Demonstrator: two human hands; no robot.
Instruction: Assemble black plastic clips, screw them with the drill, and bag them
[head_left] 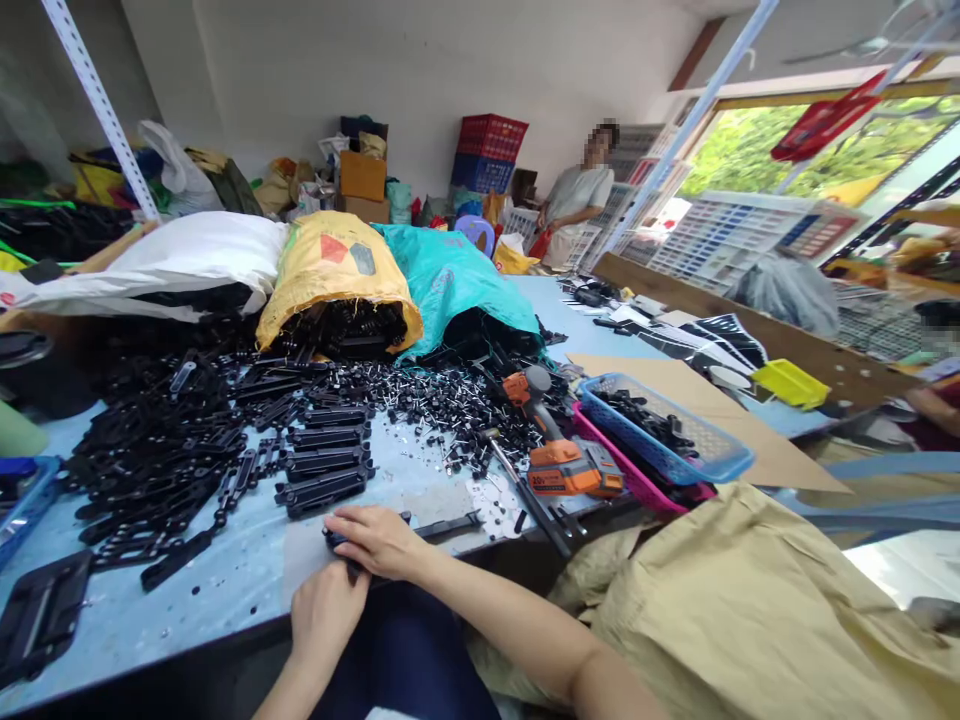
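Note:
At the table's front edge, my right hand [379,540] lies over a dark plastic part [331,538], its fingers curled down around it. My left hand [330,605] is closed against the same part from the near side; its fingertips are mostly hidden. Just beyond my hands, several long black plastic assemblies [326,463] lie in a stacked row. To the right of my right hand, a slim black bar [450,524] rests along the edge. An orange and grey cordless drill [559,465] lies farther right, beside metal rods [529,495].
Black parts [150,450] heap at left, with loose screws [420,400] behind. White [202,245], yellow [337,260] and teal sacks [465,280] spill parts. A blue basket [712,460] sits on a pink one. A co-worker [577,200] stands behind; another person's arm [937,405] shows right.

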